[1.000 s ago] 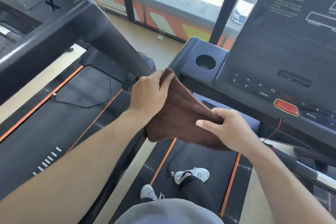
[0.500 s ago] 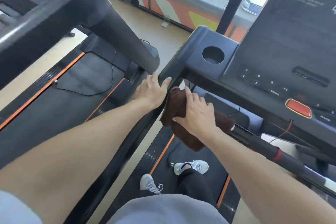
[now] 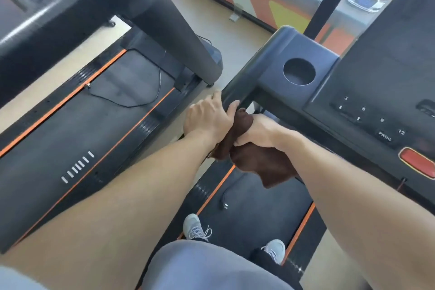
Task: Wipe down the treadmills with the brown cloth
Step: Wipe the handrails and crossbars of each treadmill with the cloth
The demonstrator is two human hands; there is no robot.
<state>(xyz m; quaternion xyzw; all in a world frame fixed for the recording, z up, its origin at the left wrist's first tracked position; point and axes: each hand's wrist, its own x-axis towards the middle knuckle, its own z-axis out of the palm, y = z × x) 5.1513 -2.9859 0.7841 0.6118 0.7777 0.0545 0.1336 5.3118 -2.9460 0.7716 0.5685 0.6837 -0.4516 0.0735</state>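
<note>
I stand on the right treadmill, whose black console (image 3: 367,82) fills the upper right. Its left handrail (image 3: 237,87) slopes down towards me. My left hand (image 3: 207,117) rests on that rail, thumb over its top, fingers going round the far side. Just beside it my right hand (image 3: 256,132) grips the brown cloth (image 3: 266,162), bunched against the rail's inner side; a loose end of the cloth hangs below. A second treadmill (image 3: 98,110) lies to the left.
A round cup holder (image 3: 299,71) sits at the console's left corner, with number buttons and a red stop button (image 3: 417,163) further right. A cable plug (image 3: 224,205) lies on the belt ahead of my shoes. Windows and a beige floor strip are beyond.
The cloth, held spread between both hands a second ago, is now bunched in my right hand against the rail. My left hand let go of it and settled on the handrail.
</note>
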